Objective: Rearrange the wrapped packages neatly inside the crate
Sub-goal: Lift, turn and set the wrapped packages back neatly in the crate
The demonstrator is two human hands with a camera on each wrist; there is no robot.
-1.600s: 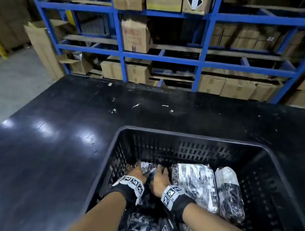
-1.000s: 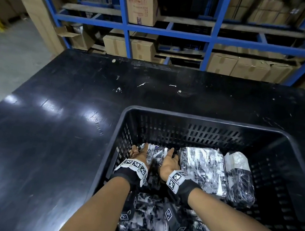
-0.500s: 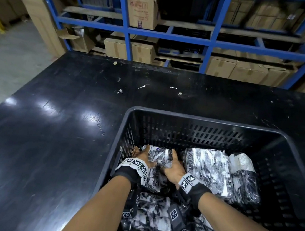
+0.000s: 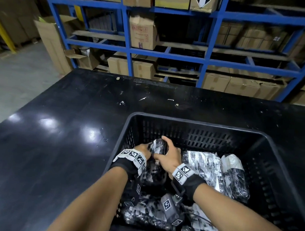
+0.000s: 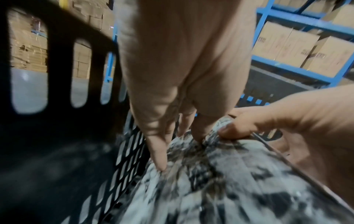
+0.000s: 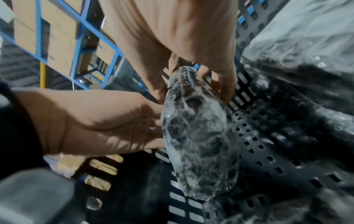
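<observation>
A black slotted crate stands on the black table. Both hands hold one wrapped package, mottled black and white in clear film, lifted and tilted near the crate's far left corner. My left hand grips its left side, while my right hand curls over its top and right side. In the left wrist view my left hand's fingers press on the package. In the right wrist view the package hangs above the perforated crate floor. Two packages lie side by side at the right.
More wrapped packages lie jumbled at the crate's near side, under my forearms. The glossy table stretches left and beyond the crate. Blue racking with cardboard boxes stands behind the table.
Both hands have raised the package from the crate floor and tipped it up on end. The view has tilted upward, showing more of the racking.
</observation>
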